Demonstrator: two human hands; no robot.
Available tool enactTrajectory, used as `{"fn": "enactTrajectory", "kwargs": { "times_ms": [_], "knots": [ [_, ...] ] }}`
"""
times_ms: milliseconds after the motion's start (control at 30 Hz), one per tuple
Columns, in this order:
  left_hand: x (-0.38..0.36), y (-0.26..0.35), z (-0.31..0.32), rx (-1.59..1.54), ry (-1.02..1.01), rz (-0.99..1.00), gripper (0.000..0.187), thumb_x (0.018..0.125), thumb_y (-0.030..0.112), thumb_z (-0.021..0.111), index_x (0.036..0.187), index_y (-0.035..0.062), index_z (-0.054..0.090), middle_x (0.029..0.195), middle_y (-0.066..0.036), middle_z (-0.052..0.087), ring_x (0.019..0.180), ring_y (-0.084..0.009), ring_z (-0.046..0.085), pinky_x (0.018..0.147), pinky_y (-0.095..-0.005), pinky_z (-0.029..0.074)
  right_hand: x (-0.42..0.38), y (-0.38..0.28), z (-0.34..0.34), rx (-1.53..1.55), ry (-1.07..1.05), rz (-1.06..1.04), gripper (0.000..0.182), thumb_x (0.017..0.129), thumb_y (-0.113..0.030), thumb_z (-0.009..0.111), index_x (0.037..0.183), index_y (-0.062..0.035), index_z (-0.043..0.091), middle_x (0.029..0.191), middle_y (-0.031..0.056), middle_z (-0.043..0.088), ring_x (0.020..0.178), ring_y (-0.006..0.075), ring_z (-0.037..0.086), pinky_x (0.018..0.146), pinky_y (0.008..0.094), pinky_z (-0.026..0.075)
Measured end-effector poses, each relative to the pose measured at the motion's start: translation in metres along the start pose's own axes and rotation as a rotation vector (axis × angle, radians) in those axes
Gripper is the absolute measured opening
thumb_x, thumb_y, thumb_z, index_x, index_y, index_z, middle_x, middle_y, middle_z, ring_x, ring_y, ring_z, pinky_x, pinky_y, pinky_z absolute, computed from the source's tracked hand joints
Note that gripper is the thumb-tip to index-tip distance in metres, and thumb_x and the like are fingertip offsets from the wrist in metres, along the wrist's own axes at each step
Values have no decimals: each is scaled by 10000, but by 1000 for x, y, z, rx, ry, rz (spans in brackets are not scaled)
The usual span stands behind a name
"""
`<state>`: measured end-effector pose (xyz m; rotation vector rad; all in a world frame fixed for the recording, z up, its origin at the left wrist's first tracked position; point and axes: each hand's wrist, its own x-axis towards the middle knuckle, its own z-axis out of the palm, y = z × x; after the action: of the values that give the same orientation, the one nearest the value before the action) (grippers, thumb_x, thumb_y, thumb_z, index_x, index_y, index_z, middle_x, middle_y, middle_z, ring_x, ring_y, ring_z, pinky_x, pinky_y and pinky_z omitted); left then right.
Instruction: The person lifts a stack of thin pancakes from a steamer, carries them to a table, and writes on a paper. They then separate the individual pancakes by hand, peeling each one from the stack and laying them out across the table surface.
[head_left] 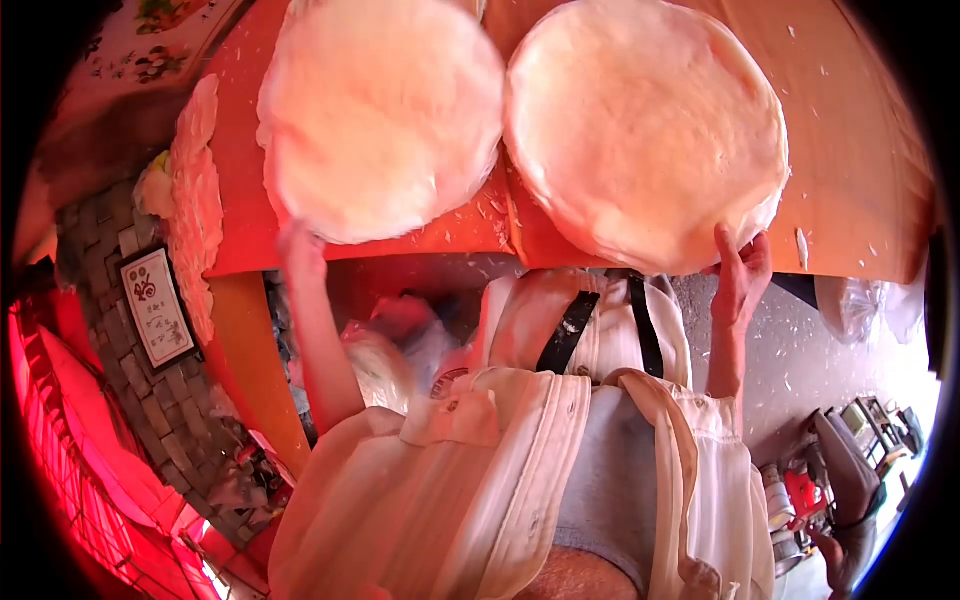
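Note:
Two large, pale, round sheets that look like flat dough lie side by side, their kind not certain. At the near left rim of the left round sheet (385,115) is my left hand (302,250), smeared by motion, its fingers not clear. My right hand (742,262) pinches the near right rim of the right round sheet (645,130), thumb on top and other fingers mostly hidden beneath. Both sheets rest on an orange-red table (840,150) sprinkled with pale flakes. The two rims almost touch in the middle.
Ruffled pale sheets (196,205) hang along the table's left edge. Plastic bags (405,345) sit under the table, and another bag (870,305) is at the right. A framed sign (157,307) stands by the brick paving. A person's leg (848,470) shows at the lower right.

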<state>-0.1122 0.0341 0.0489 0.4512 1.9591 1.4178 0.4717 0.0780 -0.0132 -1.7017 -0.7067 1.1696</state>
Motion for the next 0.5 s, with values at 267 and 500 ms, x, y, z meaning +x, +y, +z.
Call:
{"fn": "enactTrajectory", "kwargs": {
  "times_ms": [267,500],
  "knots": [
    [-95,-8,182,196,-404,174,369,879,145,646,1210,15,548,1049,-75,625,920,-135,607,779,-267,513,-6,-21,27,-192,29,-308,346,806,-12,640,1148,10,594,639,-3,561,559,63,480,541,230,429],
    [-186,8,395,482,-1010,297,475,778,331,670,1046,-58,624,898,-187,667,873,-246,660,766,-344,513,-9,-62,71,-489,-226,-736,211,767,0,578,973,-26,615,756,209,613,667,409,601,562,418,484]
  ]
}}
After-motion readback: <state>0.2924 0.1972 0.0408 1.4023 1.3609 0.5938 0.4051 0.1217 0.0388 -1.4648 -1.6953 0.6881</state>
